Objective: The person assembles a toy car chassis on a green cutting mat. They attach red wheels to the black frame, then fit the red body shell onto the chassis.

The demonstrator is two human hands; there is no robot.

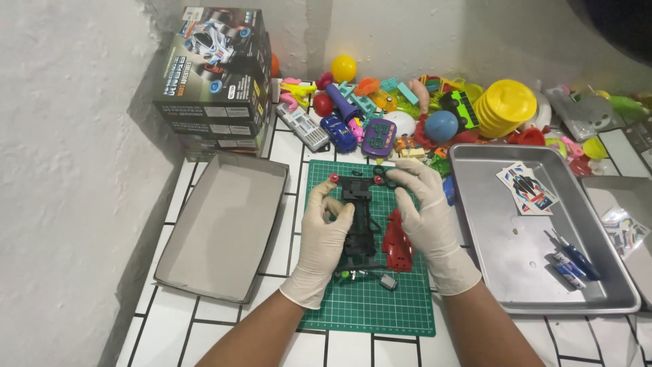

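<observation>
My left hand and right hand, fingers pinched, hold the chassis ends over the mat; light, stiff plastic, probably brittle; grip side rails.

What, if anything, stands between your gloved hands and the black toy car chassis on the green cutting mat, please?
Nothing visible: the left hand and right hand both already touch the black toy car chassis. The red body shell lies beside it, under the right palm.
</observation>
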